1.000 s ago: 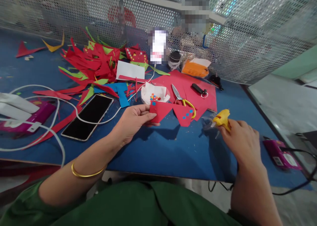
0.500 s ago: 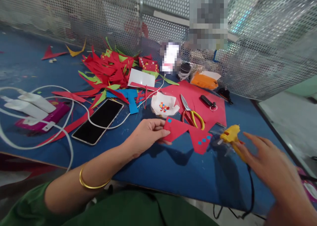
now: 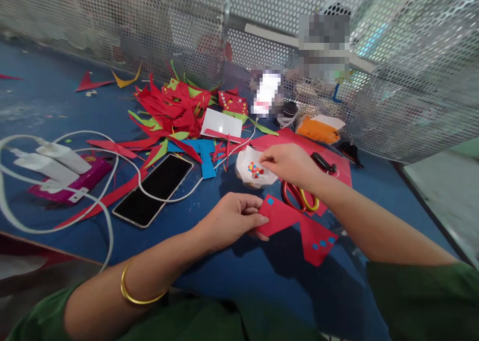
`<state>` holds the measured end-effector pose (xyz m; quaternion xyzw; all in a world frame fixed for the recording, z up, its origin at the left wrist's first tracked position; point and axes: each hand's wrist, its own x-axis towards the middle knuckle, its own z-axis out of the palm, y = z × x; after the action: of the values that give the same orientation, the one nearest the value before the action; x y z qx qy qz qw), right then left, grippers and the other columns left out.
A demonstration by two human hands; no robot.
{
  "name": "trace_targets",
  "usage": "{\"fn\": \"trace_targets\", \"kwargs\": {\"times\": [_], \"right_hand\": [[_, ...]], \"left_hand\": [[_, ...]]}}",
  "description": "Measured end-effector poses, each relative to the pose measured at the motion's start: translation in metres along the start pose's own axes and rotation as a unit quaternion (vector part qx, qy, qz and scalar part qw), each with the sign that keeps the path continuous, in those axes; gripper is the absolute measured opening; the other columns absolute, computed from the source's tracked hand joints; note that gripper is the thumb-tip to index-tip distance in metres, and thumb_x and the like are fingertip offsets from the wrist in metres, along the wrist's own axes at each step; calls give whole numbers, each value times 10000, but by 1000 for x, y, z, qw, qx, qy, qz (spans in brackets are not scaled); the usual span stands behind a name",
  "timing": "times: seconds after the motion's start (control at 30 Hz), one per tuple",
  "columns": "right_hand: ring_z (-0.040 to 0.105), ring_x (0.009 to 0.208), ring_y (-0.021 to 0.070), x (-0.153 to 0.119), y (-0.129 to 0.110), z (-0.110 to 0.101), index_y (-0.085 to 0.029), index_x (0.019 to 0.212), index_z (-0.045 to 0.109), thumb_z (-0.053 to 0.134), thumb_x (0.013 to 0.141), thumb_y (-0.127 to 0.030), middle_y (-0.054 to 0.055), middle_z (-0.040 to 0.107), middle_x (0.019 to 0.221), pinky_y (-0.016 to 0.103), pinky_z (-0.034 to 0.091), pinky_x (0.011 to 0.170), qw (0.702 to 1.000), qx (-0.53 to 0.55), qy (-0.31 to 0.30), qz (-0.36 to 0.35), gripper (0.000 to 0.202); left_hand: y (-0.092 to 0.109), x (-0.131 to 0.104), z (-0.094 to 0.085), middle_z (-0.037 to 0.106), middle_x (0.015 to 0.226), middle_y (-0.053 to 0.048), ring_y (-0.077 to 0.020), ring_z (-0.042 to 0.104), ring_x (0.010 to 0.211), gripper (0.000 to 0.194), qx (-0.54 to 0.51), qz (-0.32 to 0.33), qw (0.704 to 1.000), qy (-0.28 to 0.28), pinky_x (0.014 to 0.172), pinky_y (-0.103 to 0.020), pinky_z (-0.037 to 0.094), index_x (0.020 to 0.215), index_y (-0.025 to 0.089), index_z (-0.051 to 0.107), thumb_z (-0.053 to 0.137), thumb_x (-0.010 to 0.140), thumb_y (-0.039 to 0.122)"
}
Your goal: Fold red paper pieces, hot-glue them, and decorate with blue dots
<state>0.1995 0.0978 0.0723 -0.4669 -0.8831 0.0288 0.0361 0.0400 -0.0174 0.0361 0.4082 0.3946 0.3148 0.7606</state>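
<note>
My left hand (image 3: pixel 239 214) pinches the left end of a red paper cutout (image 3: pixel 282 214), held up above the blue table (image 3: pixel 224 276). Small blue squares dot the paper, one near my thumb and several at its right end. Over a paper-lined bowl (image 3: pixel 244 167), my right hand (image 3: pixel 288 164) has its fingertips drawn together by the rim; whatever they may hold is too small to make out. Tiny red, blue and yellow paper bits (image 3: pixel 255 170) lie inside. Scissors (image 3: pixel 299 199) with red and yellow handles rest beneath my right forearm, their blades hidden.
Red and green paper scraps (image 3: pixel 183 104) are heaped at the back, before a perforated metal screen (image 3: pixel 179 27). To the left lie a dark phone (image 3: pixel 153 191), white cables and chargers (image 3: pixel 56 169). An orange packet (image 3: pixel 318 130) and a black key fob (image 3: pixel 322 161) sit at right.
My right hand has left the yellow glue gun at the right and moved over to the bowl. The glue gun is now out of sight. My left hand still holds the red cutout.
</note>
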Motion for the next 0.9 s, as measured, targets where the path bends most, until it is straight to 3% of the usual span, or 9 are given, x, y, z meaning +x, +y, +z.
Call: {"fn": "trace_targets", "kwargs": {"times": [0.13,0.33,0.9], "right_hand": [[664,809,200,29,-4,17,-189,856,771,558,826,-174,73,767,876,282,361,606,994,-89,-65,16,216],[685,855,244,32,-4,27,-149,887,761,542,868,-247,148,762,916,295,403,639,988,-118,-92,31,241],[687,825,273,34,-6,37,-118,900,745,513,856,-208,191,753,920,322,422,644,988,-122,-79,54,253]], "left_hand": [[1,0,0,733,700,-13,-107,688,624,99,-15,-5,1000,-6,658,-207,551,843,144,745,671,780,129],[1,0,1,738,706,-12,-100,670,611,136,-22,-11,1000,-10,643,-204,548,848,131,754,640,787,88],[3,0,2,739,688,4,-72,673,598,221,-5,-8,1000,-3,629,-171,550,896,128,759,583,843,6]]}}
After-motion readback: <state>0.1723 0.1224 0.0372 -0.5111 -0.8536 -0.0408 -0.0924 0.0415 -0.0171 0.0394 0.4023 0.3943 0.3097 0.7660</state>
